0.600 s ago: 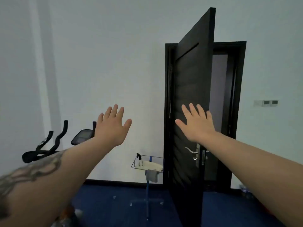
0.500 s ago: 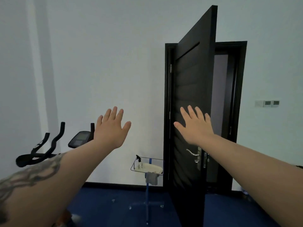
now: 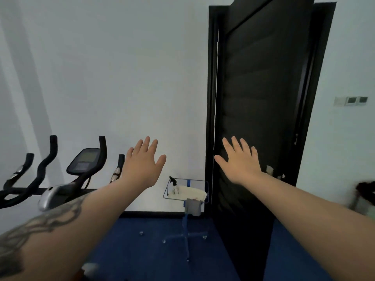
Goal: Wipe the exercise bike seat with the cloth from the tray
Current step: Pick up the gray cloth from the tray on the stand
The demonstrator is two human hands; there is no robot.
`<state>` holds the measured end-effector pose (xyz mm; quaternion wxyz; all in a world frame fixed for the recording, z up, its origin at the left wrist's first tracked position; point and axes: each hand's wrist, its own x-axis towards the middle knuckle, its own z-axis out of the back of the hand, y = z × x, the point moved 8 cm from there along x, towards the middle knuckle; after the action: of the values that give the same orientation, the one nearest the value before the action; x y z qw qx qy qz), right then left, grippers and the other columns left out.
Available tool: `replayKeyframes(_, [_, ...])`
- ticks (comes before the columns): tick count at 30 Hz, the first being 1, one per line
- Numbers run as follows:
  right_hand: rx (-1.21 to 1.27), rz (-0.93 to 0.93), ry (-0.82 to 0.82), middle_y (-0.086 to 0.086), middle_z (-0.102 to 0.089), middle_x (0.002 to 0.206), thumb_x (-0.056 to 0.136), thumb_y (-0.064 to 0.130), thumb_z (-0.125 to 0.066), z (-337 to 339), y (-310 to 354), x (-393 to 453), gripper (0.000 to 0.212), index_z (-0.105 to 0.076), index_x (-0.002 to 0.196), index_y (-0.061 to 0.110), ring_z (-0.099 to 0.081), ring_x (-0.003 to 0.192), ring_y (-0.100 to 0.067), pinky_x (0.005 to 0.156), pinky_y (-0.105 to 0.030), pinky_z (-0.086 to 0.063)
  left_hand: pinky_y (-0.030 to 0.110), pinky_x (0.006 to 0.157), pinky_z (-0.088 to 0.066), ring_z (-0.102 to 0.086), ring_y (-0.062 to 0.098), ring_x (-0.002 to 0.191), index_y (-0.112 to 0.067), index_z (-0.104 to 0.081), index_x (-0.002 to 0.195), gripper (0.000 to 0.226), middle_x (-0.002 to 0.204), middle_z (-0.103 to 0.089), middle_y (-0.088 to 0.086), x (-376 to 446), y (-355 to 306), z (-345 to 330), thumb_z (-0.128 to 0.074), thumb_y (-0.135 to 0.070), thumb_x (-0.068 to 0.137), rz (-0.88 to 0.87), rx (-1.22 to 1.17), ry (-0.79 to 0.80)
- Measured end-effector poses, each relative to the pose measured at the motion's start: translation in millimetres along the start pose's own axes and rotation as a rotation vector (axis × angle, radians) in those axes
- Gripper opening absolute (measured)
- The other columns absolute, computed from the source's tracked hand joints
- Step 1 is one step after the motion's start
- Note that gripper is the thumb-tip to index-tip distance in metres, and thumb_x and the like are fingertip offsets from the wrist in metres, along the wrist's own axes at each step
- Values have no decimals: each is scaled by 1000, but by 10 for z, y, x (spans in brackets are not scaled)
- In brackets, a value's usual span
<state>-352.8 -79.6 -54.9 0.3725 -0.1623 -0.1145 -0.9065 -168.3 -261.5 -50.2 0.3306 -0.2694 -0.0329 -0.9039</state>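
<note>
White-walled room, blue floor (image 3: pixel 154 250), black door (image 3: pixel 261 110) ajar at right. Wire tray (image 3: pixel 168 189) on blue wheeled stand (image 3: pixel 185 236) just beside door: spray bottle (image 3: pixel 174 184) upright at left end, pale cloth (image 3: pixel 191 193) lying flat alongside. Exercise bike (image 3: pixel 67 179) at left; seat not visible. Left hand (image 3: pixel 142 163) and right hand (image 3: pixel 241 161) raised, fingers spread, empty.

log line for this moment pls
phase: start | left hand: open, empty | right hand: open, empty | cloth: hangs off tray | seat: not in view
</note>
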Motion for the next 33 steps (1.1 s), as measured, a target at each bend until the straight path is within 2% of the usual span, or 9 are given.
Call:
replayKeyframes(8, [-22, -11, 111, -4, 4, 163, 98, 56, -20, -982, -162, 562, 67, 0, 154, 26, 7, 149, -25, 119, -48, 0, 38, 117, -2, 4, 18, 144, -22, -6, 148, 62, 158, 2, 0, 471, 109, -1155, -24, -48, 94, -14, -6, 179])
replayKeyframes(23, [-5, 67, 235, -4, 5, 163, 99, 56, -21, -2387, -659, 2304, 68, 3, 154, 24, 7, 149, -24, 118, -46, 4, 39, 117, -5, 0, 19, 144, -21, -7, 148, 62, 158, -1, 2, 1868, -19, -2769, -23, -49, 94, 81, 5, 254])
replayKeyframes(33, [-2, 114, 352, -4, 7, 163, 99, 55, -19, -3405, -459, 3215, 67, 5, 154, 25, 6, 149, -23, 119, -45, 4, 39, 117, -6, -2, 21, 144, -21, -10, 148, 61, 158, -3, 3, 2602, 275, -3811, -26, -47, 94, 127, -9, 336])
